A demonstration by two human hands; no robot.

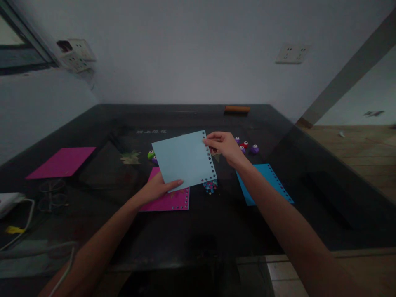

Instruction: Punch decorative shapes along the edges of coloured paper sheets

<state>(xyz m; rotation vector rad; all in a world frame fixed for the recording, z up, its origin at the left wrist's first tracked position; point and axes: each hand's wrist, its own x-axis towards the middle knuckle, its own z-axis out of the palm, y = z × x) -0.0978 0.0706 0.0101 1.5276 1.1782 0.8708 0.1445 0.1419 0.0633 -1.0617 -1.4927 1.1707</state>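
Note:
A light blue paper (185,161) is held up over the dark table, tilted, with small punched shapes along its right edge and at its lower right corner. My left hand (159,187) grips its lower left edge, thumb on top. At the upper right edge, my right hand (222,144) pinches the paper between thumb and fingers. Below it lies a pink paper (173,201) with punched holes, partly hidden. Small colourful paper bits (210,187) are piled under the held sheet's lower right corner.
A blue punched paper (266,181) lies right, partly under my forearm. Purple and red punches (254,149) stand behind my right hand; a green one (151,154) is left of the sheet. Another pink paper (63,162), glasses (53,196) and a white cable (30,216) are left.

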